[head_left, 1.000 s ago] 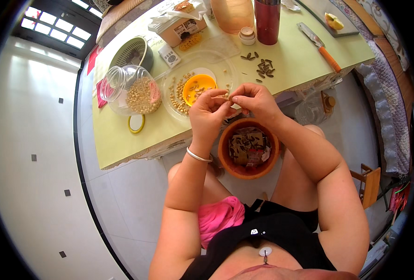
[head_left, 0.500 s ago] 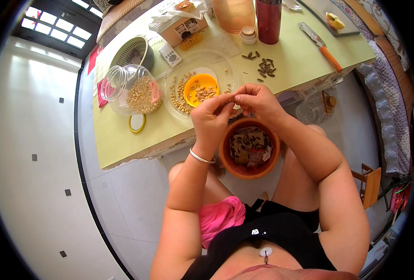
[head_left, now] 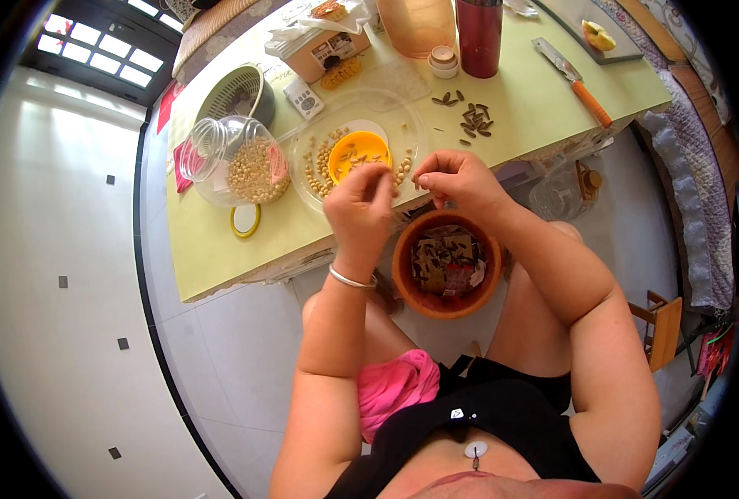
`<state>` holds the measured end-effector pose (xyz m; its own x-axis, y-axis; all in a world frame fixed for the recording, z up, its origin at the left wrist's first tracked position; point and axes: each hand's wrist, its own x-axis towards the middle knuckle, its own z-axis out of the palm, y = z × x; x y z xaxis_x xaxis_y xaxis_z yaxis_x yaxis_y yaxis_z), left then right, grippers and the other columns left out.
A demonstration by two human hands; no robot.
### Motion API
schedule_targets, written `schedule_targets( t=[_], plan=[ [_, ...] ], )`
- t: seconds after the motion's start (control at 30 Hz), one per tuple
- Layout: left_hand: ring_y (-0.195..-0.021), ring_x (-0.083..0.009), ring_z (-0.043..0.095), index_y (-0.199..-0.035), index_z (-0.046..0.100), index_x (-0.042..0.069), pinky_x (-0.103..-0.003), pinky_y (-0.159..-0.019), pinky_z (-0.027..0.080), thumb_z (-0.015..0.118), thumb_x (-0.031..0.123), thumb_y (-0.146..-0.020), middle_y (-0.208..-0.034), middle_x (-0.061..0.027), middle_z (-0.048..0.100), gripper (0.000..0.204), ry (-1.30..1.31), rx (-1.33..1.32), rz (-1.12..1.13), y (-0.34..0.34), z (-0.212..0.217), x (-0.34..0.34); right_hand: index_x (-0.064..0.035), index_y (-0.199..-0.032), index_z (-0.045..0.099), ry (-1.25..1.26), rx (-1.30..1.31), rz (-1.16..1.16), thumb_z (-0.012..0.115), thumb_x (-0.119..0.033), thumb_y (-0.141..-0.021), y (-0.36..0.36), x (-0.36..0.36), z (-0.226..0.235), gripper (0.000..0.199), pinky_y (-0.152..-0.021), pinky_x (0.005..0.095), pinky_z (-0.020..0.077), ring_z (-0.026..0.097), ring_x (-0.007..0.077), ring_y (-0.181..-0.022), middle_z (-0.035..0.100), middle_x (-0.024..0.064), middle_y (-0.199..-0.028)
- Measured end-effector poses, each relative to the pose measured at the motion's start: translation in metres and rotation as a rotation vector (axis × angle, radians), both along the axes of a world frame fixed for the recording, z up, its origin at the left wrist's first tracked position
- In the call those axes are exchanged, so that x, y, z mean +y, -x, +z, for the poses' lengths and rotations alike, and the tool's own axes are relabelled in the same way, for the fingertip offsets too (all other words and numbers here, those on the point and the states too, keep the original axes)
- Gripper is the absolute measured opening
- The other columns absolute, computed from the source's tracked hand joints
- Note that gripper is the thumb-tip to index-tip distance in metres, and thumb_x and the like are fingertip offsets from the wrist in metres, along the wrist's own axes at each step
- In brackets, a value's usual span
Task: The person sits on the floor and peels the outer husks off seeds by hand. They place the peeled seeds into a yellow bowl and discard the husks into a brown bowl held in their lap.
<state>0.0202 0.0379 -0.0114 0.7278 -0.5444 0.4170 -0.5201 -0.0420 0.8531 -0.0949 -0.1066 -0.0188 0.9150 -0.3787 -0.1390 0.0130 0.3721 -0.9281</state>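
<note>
My left hand (head_left: 358, 208) hovers by the near edge of a small yellow dish (head_left: 334, 156), its fingers pinched together and slightly blurred. What they hold, if anything, is hidden. The dish has shelled kernels in it and stands on a clear round plastic lid or tray (head_left: 411, 116) with pale round beans (head_left: 315, 179) around it. My right hand (head_left: 463, 181) is a little apart, above the far rim of a brown bucket (head_left: 404, 287). Thumb and forefinger pinch a small brown bit that looks like seed shell. Dark shells and scraps lie inside the bucket. Dark long seeds (head_left: 476, 121) are heaped on the table.
On the left stand a clear jar (head_left: 249, 162) of beans, a yellow-rimmed lid (head_left: 245, 220), a timer (head_left: 304, 100) and a strainer bowl (head_left: 261, 104). A red flask (head_left: 479, 41) is at the back; an orange-handled knife (head_left: 586, 96) lies right, near a board with cut apple (head_left: 598, 37).
My hands were together at the fingertips. Now the left has drawn away leftward toward the yellow dish, while the right stays nearly in place above the bucket's far rim.
</note>
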Motion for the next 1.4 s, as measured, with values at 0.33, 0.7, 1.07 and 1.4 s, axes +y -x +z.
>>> schedule_targets(
  t=[0.33,0.7,1.07,1.4],
  plan=[
    [-0.062,-0.0114,0.064,-0.096,0.073,-0.004,-0.023,-0.058,0.05,0.066,0.0,-0.087,-0.073,-0.0084,0.07,0.012,-0.225,-0.24,0.14,-0.036,0.013,0.017,-0.0002,-0.09,0.072,0.744,0.167,0.597,0.067,-0.004,-0.079,0.016,-0.01,0.015,0.012,-0.07,0.0278,0.0514,0.063,0.0118,-0.074,0.07,0.0069,-0.079],
    [-0.056,-0.0148,0.058,-0.098,0.072,0.001,-0.027,-0.055,0.046,0.076,0.005,-0.08,-0.066,-0.0086,0.062,0.018,-0.234,-0.184,-0.309,0.023,0.014,0.002,-0.0056,-0.093,0.07,1.098,0.229,-0.533,0.059,-0.006,-0.083,0.002,-0.084,-0.008,0.015,-0.076,0.0392,0.0515,0.065,0.0295,-0.086,0.067,0.012,-0.093],
    [-0.06,-0.0229,0.062,-0.094,0.072,0.002,-0.031,-0.058,0.049,0.076,0.007,-0.08,-0.071,-0.0128,0.065,0.015,-0.256,-0.305,-0.256,0.02,0.006,-0.003,-0.0069,-0.089,0.069,1.42,0.477,-0.504,0.061,-0.009,-0.084,-0.006,-0.088,-0.017,0.009,-0.085,0.0421,0.0518,0.06,0.03,-0.102,0.062,0.0098,-0.099],
    [-0.065,-0.0279,0.064,-0.092,0.071,0.002,-0.035,-0.061,0.051,0.074,0.008,-0.081,-0.073,-0.014,0.066,0.013,-0.231,-0.312,-0.23,0.015,0.006,-0.002,-0.0057,-0.089,0.066,1.461,0.527,-0.469,0.062,-0.012,-0.087,-0.011,-0.093,-0.02,0.008,-0.088,0.0422,0.0506,0.059,0.0301,-0.103,0.061,0.0105,-0.1]
  ],
)
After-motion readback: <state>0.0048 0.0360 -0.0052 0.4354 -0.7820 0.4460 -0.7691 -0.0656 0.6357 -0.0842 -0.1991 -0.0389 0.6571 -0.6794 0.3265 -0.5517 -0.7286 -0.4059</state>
